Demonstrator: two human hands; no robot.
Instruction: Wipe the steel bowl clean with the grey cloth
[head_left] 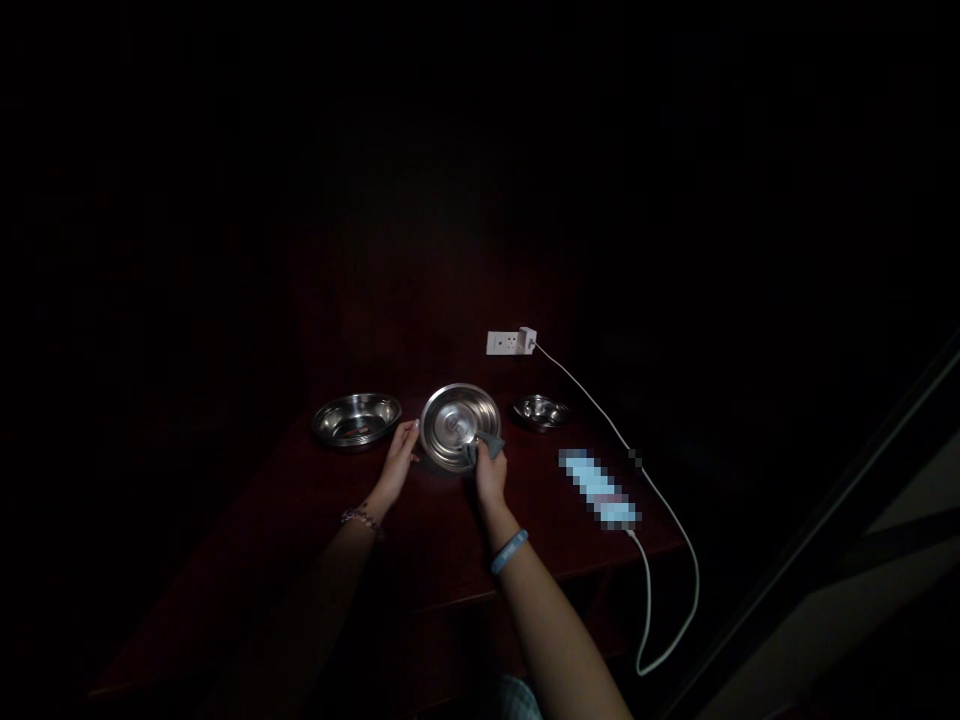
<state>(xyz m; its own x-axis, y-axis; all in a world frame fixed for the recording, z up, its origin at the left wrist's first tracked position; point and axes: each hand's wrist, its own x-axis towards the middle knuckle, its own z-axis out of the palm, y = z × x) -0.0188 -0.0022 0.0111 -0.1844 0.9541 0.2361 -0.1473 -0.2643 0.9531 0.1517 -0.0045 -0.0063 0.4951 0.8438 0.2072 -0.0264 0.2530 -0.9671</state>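
A shiny steel bowl [454,420] is tilted up with its inside facing me, above the dark red table. My right hand [491,475] grips a grey cloth [491,443] at the bowl's lower right rim, where cloth and thumb lie over the inner side. Beside the left rim is my left hand [397,462], its fingers stretched out and apart; whether the fingertips touch the metal is hard to make out. A wider steel bowl [357,420] rests on the table to the left. To the right sits a smaller steel bowl [540,412].
A lit, blurred-out phone [600,490] lies on the table's [435,550] right side. Its white cable [667,500] loops past the table edge and up to a plug [527,340] in the wall socket [501,343]. The surroundings are very dark.
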